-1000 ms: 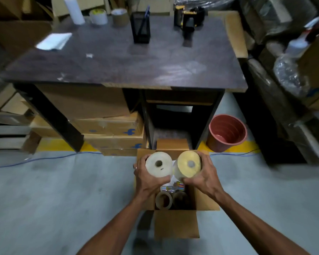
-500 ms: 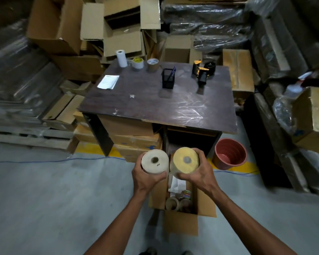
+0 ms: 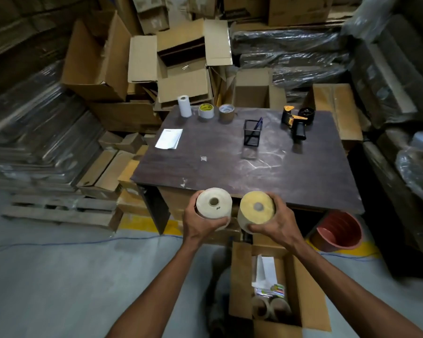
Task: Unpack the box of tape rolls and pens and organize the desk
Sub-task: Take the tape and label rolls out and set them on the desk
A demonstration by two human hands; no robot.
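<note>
My left hand [image 3: 200, 222] holds an off-white roll [image 3: 214, 203] with a small dark mark on its face; my right hand [image 3: 277, 224] holds a pale yellow roll [image 3: 257, 207]. The table [image 3: 291, 172] is dark brown with whitish scuffs. On it stand a white roll [image 3: 184, 106], a roll with a yellow label [image 3: 206, 110], a brown roll [image 3: 226, 113], a black mesh holder [image 3: 252, 132] with a blue pen [image 3: 258, 123], a black-and-orange dispenser [image 3: 296, 121] and a white paper [image 3: 169, 138]. The bucket [image 3: 338, 231] is terracotta red, the box [image 3: 305, 291] tan, the floor [image 3: 59, 276] grey with a yellow stripe [image 3: 147, 223].

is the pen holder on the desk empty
No, the black mesh pen holder on the desk has a blue pen standing slanted in it.
</note>
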